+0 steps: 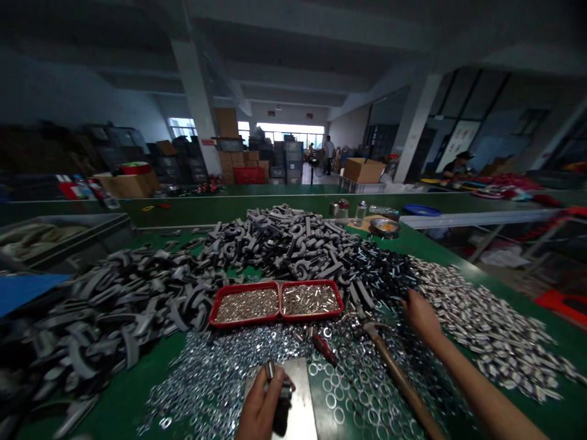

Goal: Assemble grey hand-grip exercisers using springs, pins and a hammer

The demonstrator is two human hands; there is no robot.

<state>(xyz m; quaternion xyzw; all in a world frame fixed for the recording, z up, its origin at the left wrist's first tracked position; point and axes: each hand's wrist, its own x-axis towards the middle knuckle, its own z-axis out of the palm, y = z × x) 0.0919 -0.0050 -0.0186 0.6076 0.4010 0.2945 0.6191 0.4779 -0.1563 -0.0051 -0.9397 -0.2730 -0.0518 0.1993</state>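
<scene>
My left hand (261, 404) is closed around a black part with a ribbed metal cylinder (270, 369) sticking up between thumb and fingers. It is above a flat metal plate (302, 391) at the table's near edge. My right hand (419, 313) reaches out to the right, fingers curled down at the edge of a pile of black parts with bright metal pins (380, 269). Its fingertips are mostly hidden, so what they grip cannot be made out. A hammer (398, 373) with a wooden handle lies between my hands, and a red-and-black tool (324, 349) lies beyond the plate.
Two red trays (279, 316) hold small metal pins. Around them spread grey curved parts (284, 238), small nuts (215, 360), metal rings (338, 391) and silvery pieces (495, 330). A grey bin (92, 241) stands left; jars (361, 211) stand at the back. Other people are farther off.
</scene>
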